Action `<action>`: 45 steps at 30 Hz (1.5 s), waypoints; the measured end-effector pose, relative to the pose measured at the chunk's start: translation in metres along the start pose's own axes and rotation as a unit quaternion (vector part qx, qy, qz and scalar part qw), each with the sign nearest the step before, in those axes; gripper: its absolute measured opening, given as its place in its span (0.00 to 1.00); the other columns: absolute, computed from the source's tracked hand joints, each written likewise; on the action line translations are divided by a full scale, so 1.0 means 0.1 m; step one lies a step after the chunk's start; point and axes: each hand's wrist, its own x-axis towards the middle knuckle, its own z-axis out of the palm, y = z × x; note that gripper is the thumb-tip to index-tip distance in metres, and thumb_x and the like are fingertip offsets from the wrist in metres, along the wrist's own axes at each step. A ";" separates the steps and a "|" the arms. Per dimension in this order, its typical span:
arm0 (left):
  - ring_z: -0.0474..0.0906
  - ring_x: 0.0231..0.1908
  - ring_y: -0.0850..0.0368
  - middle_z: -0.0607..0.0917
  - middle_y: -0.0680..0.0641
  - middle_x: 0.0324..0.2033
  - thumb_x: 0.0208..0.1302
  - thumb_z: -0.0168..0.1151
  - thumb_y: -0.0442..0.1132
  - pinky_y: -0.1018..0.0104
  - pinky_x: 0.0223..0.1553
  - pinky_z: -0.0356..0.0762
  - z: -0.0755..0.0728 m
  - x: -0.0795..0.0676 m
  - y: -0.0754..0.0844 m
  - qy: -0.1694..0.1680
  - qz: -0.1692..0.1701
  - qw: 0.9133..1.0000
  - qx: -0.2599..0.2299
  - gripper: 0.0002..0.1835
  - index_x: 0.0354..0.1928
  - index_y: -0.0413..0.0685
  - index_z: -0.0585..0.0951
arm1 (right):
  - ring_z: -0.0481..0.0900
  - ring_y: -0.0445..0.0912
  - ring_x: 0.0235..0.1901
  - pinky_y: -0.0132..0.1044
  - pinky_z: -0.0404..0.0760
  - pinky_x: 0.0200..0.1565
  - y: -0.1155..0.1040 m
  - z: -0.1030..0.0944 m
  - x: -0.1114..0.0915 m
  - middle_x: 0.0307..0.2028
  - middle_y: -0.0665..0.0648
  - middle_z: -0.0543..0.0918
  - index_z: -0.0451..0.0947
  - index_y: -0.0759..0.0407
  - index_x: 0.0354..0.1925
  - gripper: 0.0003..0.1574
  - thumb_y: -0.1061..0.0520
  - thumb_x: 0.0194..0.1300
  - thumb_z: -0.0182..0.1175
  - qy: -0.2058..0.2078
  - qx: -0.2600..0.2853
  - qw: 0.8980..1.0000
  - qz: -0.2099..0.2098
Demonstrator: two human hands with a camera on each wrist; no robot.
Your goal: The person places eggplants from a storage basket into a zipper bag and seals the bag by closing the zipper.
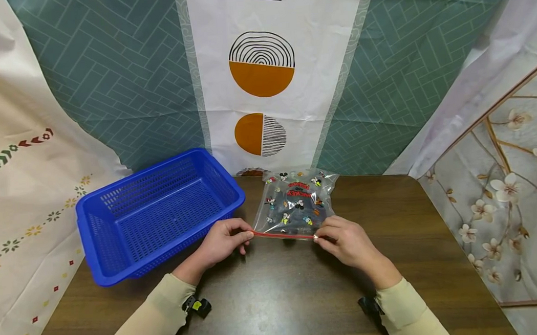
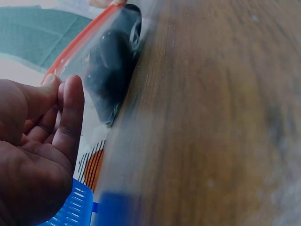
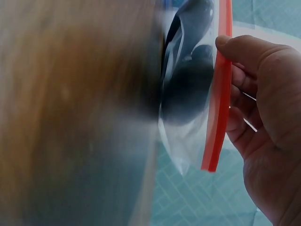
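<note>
A clear zip bag (image 1: 276, 192) printed with small cartoon figures lies near the back of the table, its red zip strip (image 1: 284, 235) toward me. Through the plastic shows a dark, rounded, shiny item (image 3: 188, 92) whose kind I cannot tell. My left hand (image 1: 224, 240) pinches the strip's left end between thumb and fingers. Near the other end, my right hand (image 1: 349, 239) pinches the strip, with the thumb (image 3: 247, 49) in front and fingers behind. The strip runs nearly straight between both hands.
To the left stands a blue perforated plastic basket (image 1: 161, 220) with nothing in it, close to my left hand. Patterned cloths (image 1: 259, 14) hang behind and on both sides of the brown wooden table (image 1: 276, 300).
</note>
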 end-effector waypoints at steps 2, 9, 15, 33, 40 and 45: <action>0.86 0.24 0.53 0.86 0.40 0.29 0.78 0.70 0.30 0.55 0.30 0.89 0.00 0.00 -0.01 0.002 -0.004 1.000 -0.002 0.06 0.45 0.30 0.88 | 0.83 0.42 0.38 0.41 0.85 0.38 0.01 -0.02 -0.01 0.38 0.45 0.87 0.92 0.52 0.38 0.09 0.60 0.61 0.83 0.004 -0.007 1.000 0.000; 0.86 0.24 0.53 0.85 0.37 0.30 0.78 0.69 0.30 0.57 0.30 0.89 0.00 0.00 -0.02 0.008 -0.010 1.000 -0.001 0.05 0.45 0.32 0.88 | 0.84 0.42 0.38 0.41 0.85 0.38 0.08 -0.08 -0.07 0.37 0.44 0.87 0.92 0.52 0.37 0.10 0.61 0.59 0.84 0.008 -0.007 1.000 0.005; 0.87 0.25 0.51 0.86 0.41 0.30 0.79 0.69 0.32 0.56 0.31 0.88 0.00 0.00 -0.02 0.007 -0.011 1.000 0.001 0.06 0.46 0.33 0.88 | 0.85 0.43 0.41 0.42 0.86 0.42 0.16 -0.15 -0.12 0.39 0.44 0.89 0.92 0.52 0.38 0.10 0.61 0.59 0.84 -0.001 -0.008 1.000 0.013; 0.87 0.25 0.50 0.86 0.36 0.31 0.78 0.70 0.32 0.58 0.31 0.88 -0.02 -0.03 0.01 0.019 -0.029 0.999 -0.003 0.05 0.46 0.35 0.89 | 0.83 0.41 0.38 0.43 0.85 0.38 0.31 -0.36 -0.25 0.37 0.42 0.87 0.94 0.50 0.38 0.08 0.61 0.62 0.82 -0.045 -0.032 0.994 0.097; 0.87 0.25 0.50 0.85 0.41 0.30 0.78 0.70 0.32 0.59 0.30 0.86 -0.02 -0.04 0.01 0.020 -0.030 0.999 0.000 0.06 0.46 0.33 0.88 | 0.83 0.40 0.38 0.44 0.85 0.38 0.33 -0.39 -0.27 0.37 0.42 0.87 0.93 0.51 0.38 0.11 0.63 0.60 0.83 -0.038 -0.030 0.993 0.105; 0.87 0.25 0.50 0.85 0.42 0.29 0.78 0.70 0.32 0.60 0.30 0.85 -0.02 -0.03 0.01 0.022 -0.030 0.999 -0.003 0.05 0.45 0.35 0.88 | 0.83 0.41 0.38 0.45 0.85 0.40 0.36 -0.40 -0.29 0.36 0.41 0.87 0.93 0.52 0.38 0.12 0.65 0.60 0.83 -0.031 -0.017 0.994 0.103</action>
